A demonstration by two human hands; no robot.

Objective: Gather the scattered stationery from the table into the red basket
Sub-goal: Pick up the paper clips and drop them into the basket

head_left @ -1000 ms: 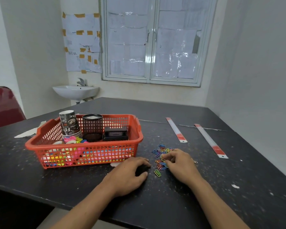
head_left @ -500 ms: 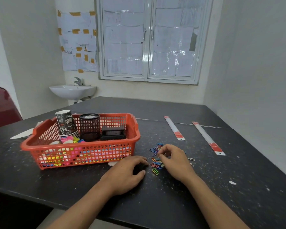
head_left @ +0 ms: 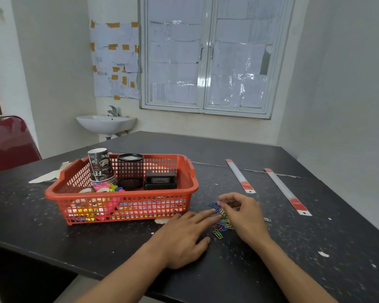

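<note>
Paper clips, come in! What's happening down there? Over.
Left hand flat beside paper clips. Right hand curled over them, grip unclear. Pile on table, outside red basket. Nothing blocking.

Head-worn camera looks down across the table (head_left: 315,248) toward the window (head_left: 206,62).

- White ceramic wall-mounted washbasin (head_left: 105,124) with a metal tap, at 10 o'clock.
- White-framed double window (head_left: 202,55), panes covered with paper, at 12 o'clock.
- White paper sheets (head_left: 114,62) fixed to the wall with brown tape, at 11 o'clock.
- Dark red glossy chair back (head_left: 9,143), at 9 o'clock.
</note>
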